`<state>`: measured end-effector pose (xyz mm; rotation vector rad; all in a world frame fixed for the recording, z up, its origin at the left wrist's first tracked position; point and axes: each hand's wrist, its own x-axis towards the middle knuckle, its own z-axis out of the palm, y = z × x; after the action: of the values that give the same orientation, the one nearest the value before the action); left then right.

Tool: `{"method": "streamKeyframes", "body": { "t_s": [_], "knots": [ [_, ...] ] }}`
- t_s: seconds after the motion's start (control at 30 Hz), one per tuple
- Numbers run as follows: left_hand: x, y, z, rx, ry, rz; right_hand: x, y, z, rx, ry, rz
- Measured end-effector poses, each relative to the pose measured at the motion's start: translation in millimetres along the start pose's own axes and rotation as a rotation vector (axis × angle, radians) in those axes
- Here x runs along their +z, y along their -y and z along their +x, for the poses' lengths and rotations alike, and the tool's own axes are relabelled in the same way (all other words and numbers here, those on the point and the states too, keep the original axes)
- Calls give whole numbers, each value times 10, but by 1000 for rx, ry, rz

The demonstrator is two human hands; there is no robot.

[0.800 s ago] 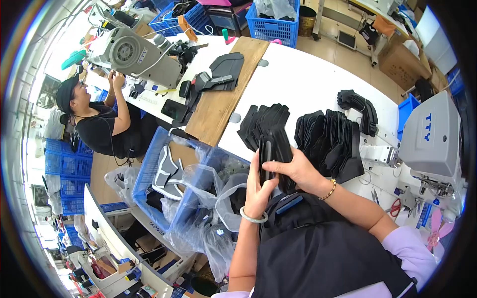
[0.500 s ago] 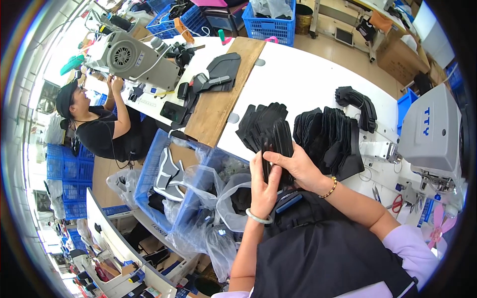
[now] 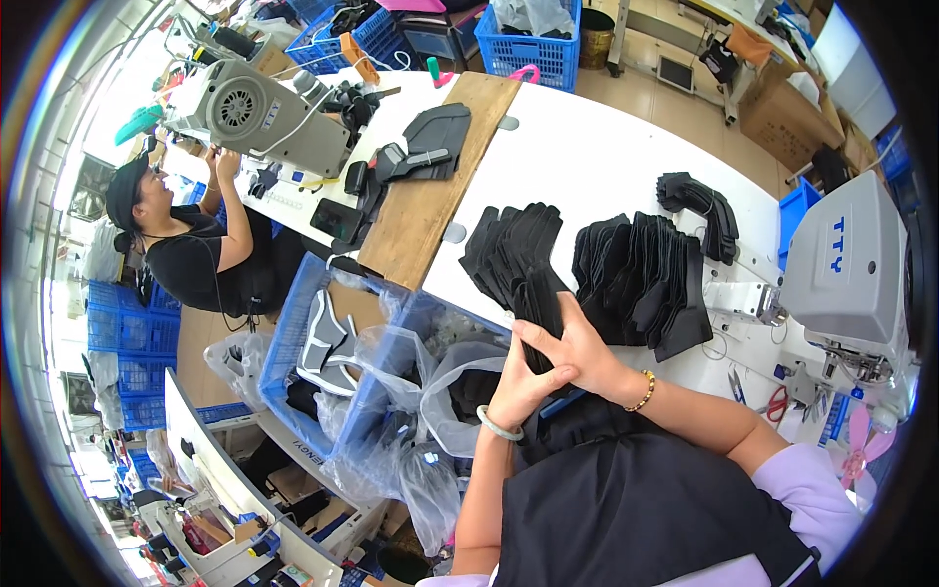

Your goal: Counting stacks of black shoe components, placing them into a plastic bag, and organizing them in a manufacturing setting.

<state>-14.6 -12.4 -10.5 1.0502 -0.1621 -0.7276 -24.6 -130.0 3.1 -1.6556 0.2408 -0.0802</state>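
Several flat black cut pieces point(image 3: 537, 292) stand in a bundle between my hands, at the near edge of the white table. My left hand point(image 3: 523, 391) closes on their lower end from the left, its fingers mostly hidden. From the right, my right hand point(image 3: 579, 354) grips the same end, with one finger reaching up along the side. Just beyond, a fanned stack of black pieces point(image 3: 504, 245) overlaps the bundle, so where one ends is hard to see. Right of them lies a larger row of black pieces point(image 3: 641, 274).
A curved black stack point(image 3: 699, 210) lies farther back, near a grey sewing machine point(image 3: 843, 254). Red-handled scissors point(image 3: 778, 403) rest at the right. A blue crate point(image 3: 293, 338) with plastic bags sits below the wooden board point(image 3: 411, 220). A co-worker point(image 3: 196, 240) works at another machine point(image 3: 259, 112).
The bundle between my hands has tilted and sunk lower, now meeting the fanned stack. My right hand has turned, one finger pointing upward; my left hand has moved slightly down.
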Motion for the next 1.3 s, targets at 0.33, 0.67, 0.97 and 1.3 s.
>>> {"method": "streamKeyframes", "body": {
  "t_s": [0.33, 0.67, 0.97, 1.3],
  "knots": [
    [76, -97, 43, -2, 75, -268, -452, 268, 239, 339, 371, 190],
    [345, -184, 44, -259, 38, -415, -479, 317, 378, 40, 342, 48],
    [318, -140, -40, -299, 97, -233, -603, 231, 219, 161, 490, 155],
    [327, 80, -170, -450, 203, -205, -697, 99, -55, 257, 354, 285]
  ]
}}
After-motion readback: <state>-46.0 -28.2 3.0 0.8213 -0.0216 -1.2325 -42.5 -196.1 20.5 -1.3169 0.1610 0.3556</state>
